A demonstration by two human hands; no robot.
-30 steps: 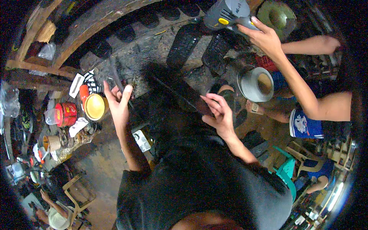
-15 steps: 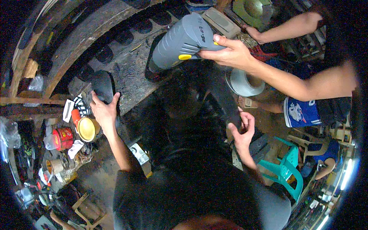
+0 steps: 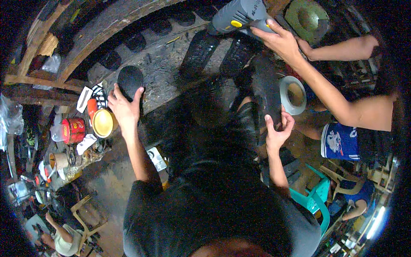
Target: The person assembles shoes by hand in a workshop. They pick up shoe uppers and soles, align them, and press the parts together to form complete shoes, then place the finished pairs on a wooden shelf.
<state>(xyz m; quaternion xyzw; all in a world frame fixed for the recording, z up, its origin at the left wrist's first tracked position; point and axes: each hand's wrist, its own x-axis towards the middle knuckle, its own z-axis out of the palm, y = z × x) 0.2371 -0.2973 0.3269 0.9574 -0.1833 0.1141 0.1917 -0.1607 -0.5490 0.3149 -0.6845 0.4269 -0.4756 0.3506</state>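
Observation:
My left hand (image 3: pixel 124 107) grips the near end of a black shoe sole (image 3: pixel 130 80) at the bench's left, thumb on its right edge and fingers on its left. My right hand (image 3: pixel 279 129) is closed on the near end of a long, dark flat piece (image 3: pixel 269 88) that looks like another sole; shadow hides part of it. Between my hands, dark shade covers most detail. Two black soles (image 3: pixel 200 50) lie farther up the bench. Above them, a co-worker's hand (image 3: pixel 278 40) holds a grey handheld tool (image 3: pixel 239 17) with yellow buttons.
Beside my left wrist stand a yellow-rimmed cup (image 3: pixel 103 123) and a red can (image 3: pixel 73 130). More black soles (image 3: pixel 136 41) line the worn wooden bench (image 3: pixel 160 64). On the right are a tape-like pale roll (image 3: pixel 284 95) and a green plastic chair (image 3: pixel 314 197). Other people sit farther off.
The co-worker's grey tool has moved up and to the right, uncovering the two soles on the bench. Both my hands and the pieces they hold appear higher in the view.

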